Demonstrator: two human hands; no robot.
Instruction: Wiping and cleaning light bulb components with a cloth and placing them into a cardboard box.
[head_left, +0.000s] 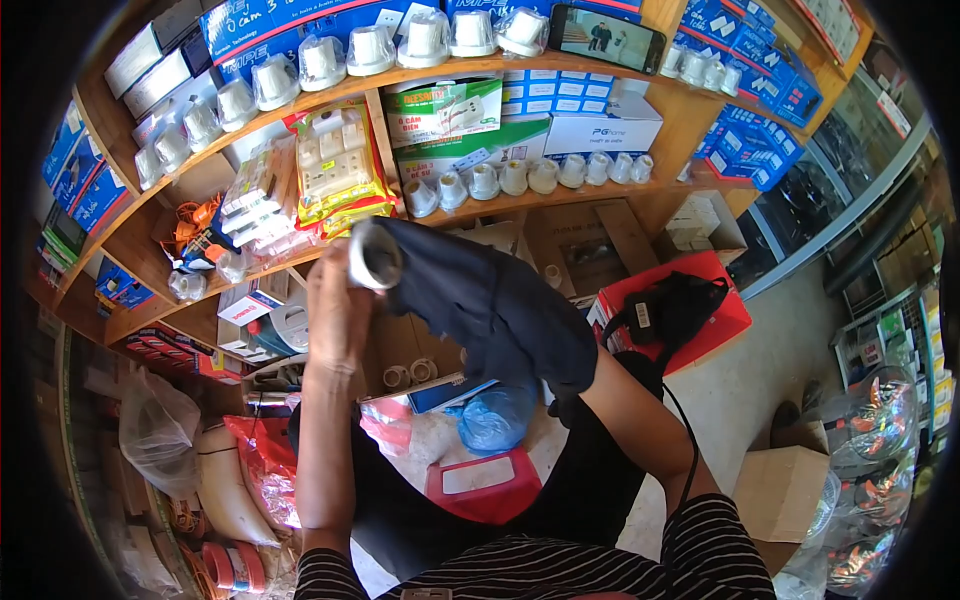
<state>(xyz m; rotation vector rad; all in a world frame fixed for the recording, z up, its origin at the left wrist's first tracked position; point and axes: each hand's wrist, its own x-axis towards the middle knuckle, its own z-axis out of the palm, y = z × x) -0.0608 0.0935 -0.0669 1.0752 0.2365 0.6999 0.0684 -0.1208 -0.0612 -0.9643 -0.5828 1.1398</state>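
Observation:
My left hand grips a white lamp holder by its side, with the round open end turned towards the right. A dark cloth covers my right hand and much of that forearm. Its far end touches or nearly touches the rim of the lamp holder. The fingers of my right hand are hidden under the cloth. Below it, an open cardboard box contains white lamp holders.
Wooden shelves ahead carry rows of lamp holders, boxes and a phone showing a picture. A black bag lies on a red box at right. A blue plastic bag and red stool sit between my legs.

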